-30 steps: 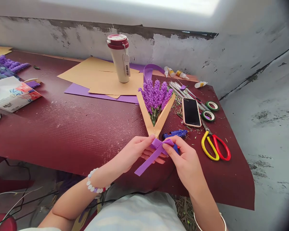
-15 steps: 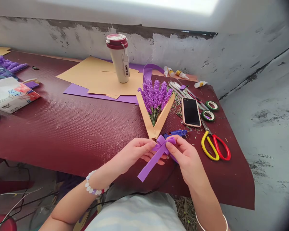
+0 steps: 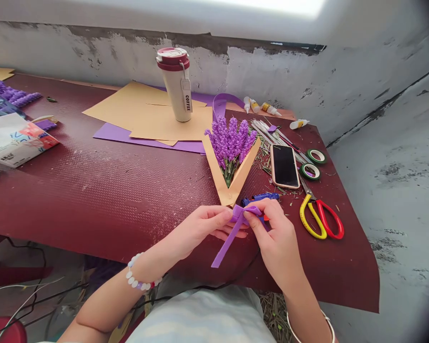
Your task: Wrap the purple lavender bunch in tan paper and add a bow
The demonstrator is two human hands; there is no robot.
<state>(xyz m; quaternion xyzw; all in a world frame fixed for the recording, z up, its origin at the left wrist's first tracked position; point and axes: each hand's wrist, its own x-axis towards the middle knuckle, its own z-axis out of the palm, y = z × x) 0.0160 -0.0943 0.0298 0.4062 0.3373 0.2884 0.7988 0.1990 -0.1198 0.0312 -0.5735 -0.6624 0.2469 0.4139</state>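
The left hand [image 3: 200, 226] and right hand [image 3: 277, 240] are clamped in a firm grip on a purple foam bow [image 3: 240, 214], with a paper-wrapped lavender bouquet [image 3: 230, 147] just beside it at twelve o'clock.

On the desk [image 3: 93, 200], a lavender bouquet [image 3: 229, 157] lies left of a phone [image 3: 284, 166], with scissors [image 3: 320, 219] to its lower right and a tumbler [image 3: 174, 85] behind the bouquet.

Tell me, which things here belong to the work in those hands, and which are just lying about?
In use: purple foam ribbon bow, held by left hand and right hand; artificial lavender bouquet in tan paper wrap.

Lying about: white coffee tumbler with red lid; black phone in pink case; scissors with yellow and red handles.
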